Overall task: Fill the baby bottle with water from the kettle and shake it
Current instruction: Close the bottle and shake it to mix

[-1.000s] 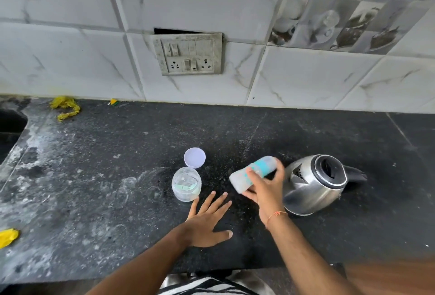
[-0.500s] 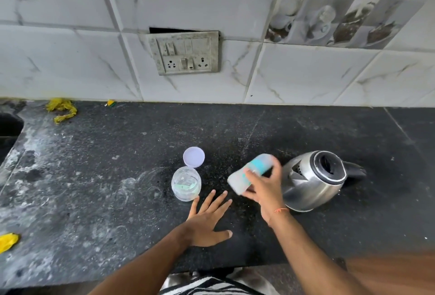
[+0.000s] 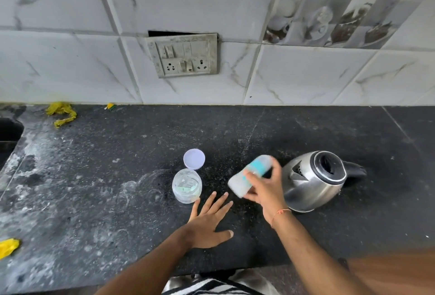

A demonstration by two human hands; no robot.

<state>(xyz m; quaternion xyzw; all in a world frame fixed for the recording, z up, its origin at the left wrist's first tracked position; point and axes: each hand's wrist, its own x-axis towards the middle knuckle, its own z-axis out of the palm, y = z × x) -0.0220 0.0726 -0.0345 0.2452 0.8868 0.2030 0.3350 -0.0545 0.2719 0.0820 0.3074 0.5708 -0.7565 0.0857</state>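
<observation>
My right hand (image 3: 266, 189) grips a baby bottle (image 3: 249, 178) with a teal band, tilted and blurred, above the dark counter (image 3: 94, 177). Just right of it stands a steel kettle (image 3: 315, 179), lid off, its black handle pointing right. My left hand (image 3: 209, 221) lies flat on the counter with fingers spread, holding nothing, in front of a clear open jar (image 3: 187, 185). The jar's pale round lid (image 3: 194, 158) lies just behind it.
A switch and socket plate (image 3: 182, 56) hangs on the tiled wall behind. Yellow scraps (image 3: 61, 112) lie at the back left and another yellow scrap (image 3: 8, 246) at the front left edge. A sink opening (image 3: 8, 134) is at far left.
The bottle in my right hand has shifted slightly and is now motion-blurred. My left hand, the jar, the lid and the kettle stay where they were.
</observation>
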